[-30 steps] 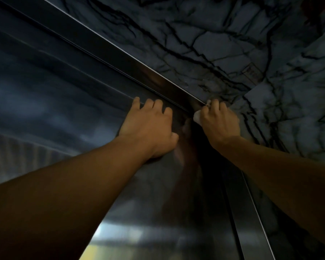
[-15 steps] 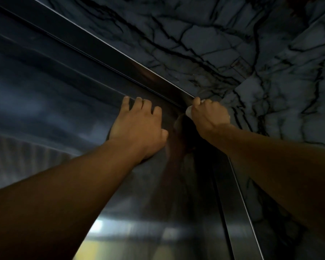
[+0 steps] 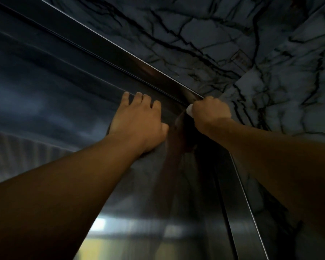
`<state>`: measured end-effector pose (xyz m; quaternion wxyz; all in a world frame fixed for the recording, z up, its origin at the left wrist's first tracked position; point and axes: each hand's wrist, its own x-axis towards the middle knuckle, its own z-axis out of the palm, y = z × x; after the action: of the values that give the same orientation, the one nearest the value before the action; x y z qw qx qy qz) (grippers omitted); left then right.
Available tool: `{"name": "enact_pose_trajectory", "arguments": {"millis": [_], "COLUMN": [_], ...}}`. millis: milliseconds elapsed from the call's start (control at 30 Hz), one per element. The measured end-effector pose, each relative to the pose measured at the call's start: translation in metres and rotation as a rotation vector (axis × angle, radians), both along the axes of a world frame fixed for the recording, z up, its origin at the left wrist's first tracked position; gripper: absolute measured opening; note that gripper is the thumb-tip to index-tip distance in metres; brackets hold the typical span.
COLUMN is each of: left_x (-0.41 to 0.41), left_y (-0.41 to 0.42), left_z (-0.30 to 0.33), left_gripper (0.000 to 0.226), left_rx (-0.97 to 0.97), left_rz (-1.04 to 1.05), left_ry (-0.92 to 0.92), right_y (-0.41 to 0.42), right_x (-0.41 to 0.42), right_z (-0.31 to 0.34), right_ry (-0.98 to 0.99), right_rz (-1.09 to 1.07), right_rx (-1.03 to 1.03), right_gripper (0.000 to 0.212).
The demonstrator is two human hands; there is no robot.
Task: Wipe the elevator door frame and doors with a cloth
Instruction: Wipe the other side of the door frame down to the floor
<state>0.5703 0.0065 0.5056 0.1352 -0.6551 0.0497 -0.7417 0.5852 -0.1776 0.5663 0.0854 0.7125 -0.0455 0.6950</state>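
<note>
The right hand (image 3: pixel 211 111) is clenched around a white cloth (image 3: pixel 189 110), of which only a small wad shows at the thumb side of the fist. The fist is jammed into the upper right corner of the elevator door frame (image 3: pixel 158 72), where the top strip meets the upright strip (image 3: pixel 250 203) that runs down and to the right. The cloth sits against the metal right at that junction, so the work lies directly under this hand. The top strip's long axis runs up and to the left from the fist, and the upright's runs down past the right forearm. I judge the next stroke must follow one of those two lines.

The left hand (image 3: pixel 139 121) holds nothing. It lies flat with fingers extended on the door panel (image 3: pixel 68 102), just left of the fist and apart from it, fingertips near the lower edge of the top strip, apparently bracing. The right hand is the nearer one to the corner. Veined dark marble (image 3: pixel 233 44) borders the frame above and to the right.

Compared with a second ago, the right hand has curled from a flatter press with fingers visible into a tight fist, and has pushed further up into the corner. The left hand keeps its flat pose on the door.
</note>
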Motion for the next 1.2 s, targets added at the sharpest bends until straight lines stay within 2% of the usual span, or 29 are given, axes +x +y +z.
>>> {"name": "enact_pose_trajectory", "arguments": {"millis": [200,367,833,1067,1200], "left_x": [-0.002,-0.003,0.0,0.001,0.006], "left_y": [-0.003,-0.004,-0.004,-0.006,-0.007], "left_z": [-0.009,-0.014,-0.019,-0.026,-0.034], "left_gripper": [0.064,0.061,0.062,0.069,0.074], "left_rx": [-0.018,-0.034,-0.02,-0.04,-0.069], "left_rz": [0.01,0.01,0.049,0.044,0.052], "left_ry": [0.001,-0.071,-0.061,-0.037,0.005], "right_y": [0.011,0.015,0.011,0.007,0.008], "right_x": [0.003,0.004,-0.009,-0.004,-0.002], "right_z": [-0.019,-0.03,-0.037,-0.047,-0.057], "right_ry": [-0.013,0.019,0.175,0.14,0.123], "right_rz": [-0.037,-0.073,0.042,0.024,0.001], "right_rx": [-0.009,0.004,0.047,0.029,0.012], "right_gripper": [0.026,0.031,0.037,0.045,0.042]}}
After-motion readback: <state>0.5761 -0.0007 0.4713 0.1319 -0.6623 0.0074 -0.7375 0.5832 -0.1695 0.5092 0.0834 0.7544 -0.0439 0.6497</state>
